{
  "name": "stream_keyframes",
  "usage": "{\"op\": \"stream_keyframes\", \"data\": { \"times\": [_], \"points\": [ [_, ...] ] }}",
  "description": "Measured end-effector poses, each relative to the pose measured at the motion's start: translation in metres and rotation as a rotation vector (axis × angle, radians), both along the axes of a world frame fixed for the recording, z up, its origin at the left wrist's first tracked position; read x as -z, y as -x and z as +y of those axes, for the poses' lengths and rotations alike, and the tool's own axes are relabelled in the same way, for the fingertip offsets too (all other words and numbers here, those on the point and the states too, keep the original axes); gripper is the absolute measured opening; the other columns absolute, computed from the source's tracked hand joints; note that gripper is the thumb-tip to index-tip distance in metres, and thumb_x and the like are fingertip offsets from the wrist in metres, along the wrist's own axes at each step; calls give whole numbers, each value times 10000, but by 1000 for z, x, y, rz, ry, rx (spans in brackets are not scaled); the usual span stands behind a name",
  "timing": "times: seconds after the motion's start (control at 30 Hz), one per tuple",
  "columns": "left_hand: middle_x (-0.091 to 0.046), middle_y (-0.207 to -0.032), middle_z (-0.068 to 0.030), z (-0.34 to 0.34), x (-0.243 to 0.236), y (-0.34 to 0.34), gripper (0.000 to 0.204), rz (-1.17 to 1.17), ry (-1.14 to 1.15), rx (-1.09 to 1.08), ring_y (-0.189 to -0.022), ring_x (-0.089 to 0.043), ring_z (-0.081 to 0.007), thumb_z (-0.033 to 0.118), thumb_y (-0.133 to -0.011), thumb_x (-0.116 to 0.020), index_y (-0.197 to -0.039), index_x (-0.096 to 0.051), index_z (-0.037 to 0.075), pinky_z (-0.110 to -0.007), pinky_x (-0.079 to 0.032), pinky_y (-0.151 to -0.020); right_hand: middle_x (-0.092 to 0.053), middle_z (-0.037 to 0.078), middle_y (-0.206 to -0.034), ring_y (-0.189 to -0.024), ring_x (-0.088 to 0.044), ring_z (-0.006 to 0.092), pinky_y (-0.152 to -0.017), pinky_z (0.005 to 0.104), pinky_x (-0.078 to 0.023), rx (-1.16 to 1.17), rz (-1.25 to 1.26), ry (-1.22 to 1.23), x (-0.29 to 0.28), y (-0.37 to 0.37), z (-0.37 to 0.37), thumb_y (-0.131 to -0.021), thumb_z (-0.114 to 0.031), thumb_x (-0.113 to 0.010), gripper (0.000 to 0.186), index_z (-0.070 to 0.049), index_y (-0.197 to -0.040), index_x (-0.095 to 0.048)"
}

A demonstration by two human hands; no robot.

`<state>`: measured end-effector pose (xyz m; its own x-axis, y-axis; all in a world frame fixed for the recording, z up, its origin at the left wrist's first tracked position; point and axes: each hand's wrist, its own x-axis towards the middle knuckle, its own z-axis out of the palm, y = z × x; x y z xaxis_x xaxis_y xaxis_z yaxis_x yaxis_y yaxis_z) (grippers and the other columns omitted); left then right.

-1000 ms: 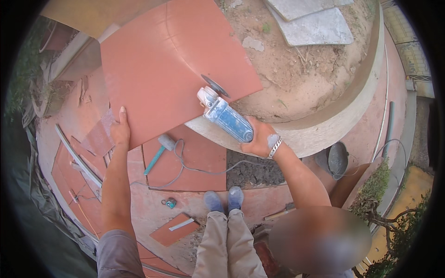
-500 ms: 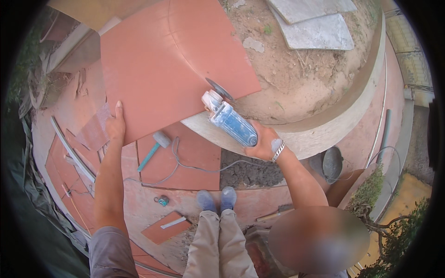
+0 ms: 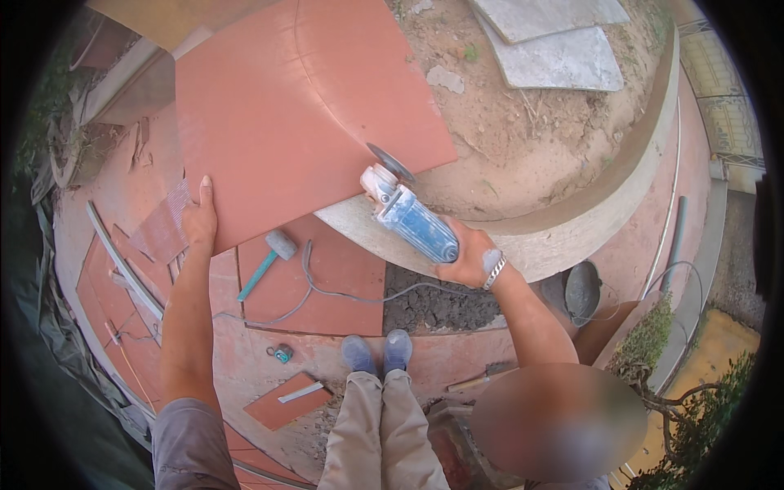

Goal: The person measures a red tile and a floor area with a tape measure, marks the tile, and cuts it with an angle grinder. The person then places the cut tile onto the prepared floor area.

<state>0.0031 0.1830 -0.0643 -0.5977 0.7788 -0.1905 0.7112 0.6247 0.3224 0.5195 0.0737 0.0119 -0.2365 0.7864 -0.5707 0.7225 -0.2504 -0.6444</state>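
A large red tile (image 3: 286, 131) rests slanted over the curved concrete edge, with a thin curved score line down its face. My left hand (image 3: 202, 214) grips its lower-left edge, thumb on top. My right hand (image 3: 469, 255) is wrapped round the body of a blue angle grinder (image 3: 412, 220), a silver bracelet at the wrist. The grinder's dark disc (image 3: 390, 159) stands at the tile's near edge, at the lower end of the line. A blurred patch covers the area below my right elbow.
Pale slabs (image 3: 551, 61) lie on soil inside the curved wall (image 3: 596, 224). Below are a mallet (image 3: 269, 261), grey cord (image 3: 343, 290), tape measure (image 3: 282, 353), small tile (image 3: 273, 404) by my feet, metal strips (image 3: 122, 257), bucket (image 3: 581, 290), pipes (image 3: 676, 237) and dark mortar (image 3: 433, 310).
The grinder has moved down and right toward the tile's near edge, and the score line reaches slightly lower. My left hand stays on the tile. The whole view has shifted a little.
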Motion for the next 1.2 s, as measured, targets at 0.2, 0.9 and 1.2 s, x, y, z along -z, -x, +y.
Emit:
{"op": "stream_keyframes", "data": {
  "times": [0.2,0.9,1.2],
  "points": [
    [-667,-1160,-387,-1,-2,-2,957,-1,-17,20,-1169,-634,-496,733,-939,-512,-1171,-654,-185,-477,-478,-1017,-671,324,-1199,-1117,-670,431,-959,422,-542,-4,-18,18,6,0,-3,-656,-361,-819,1018,49,-1491,-407],
    [-651,-1140,-420,-1,0,-4,1049,35,20,16,-1160,-631,-515,786,-910,-505,-1157,-628,-225,-493,-472,-1025,-683,295,-1194,-1123,-666,427,-960,422,-536,22,13,-6,7,4,-1,-672,-314,-794,937,-16,-1488,-442],
    [-653,-1136,-417,-15,-11,-25,1051,53,27,17,-1150,-635,-513,795,-906,-501,-1139,-634,-220,-488,-476,-1021,-697,239,-1194,-1114,-675,383,-955,406,-534,46,27,-1,-2,10,5,-665,-314,-802,856,-43,-1426,-517]
  ]
}}
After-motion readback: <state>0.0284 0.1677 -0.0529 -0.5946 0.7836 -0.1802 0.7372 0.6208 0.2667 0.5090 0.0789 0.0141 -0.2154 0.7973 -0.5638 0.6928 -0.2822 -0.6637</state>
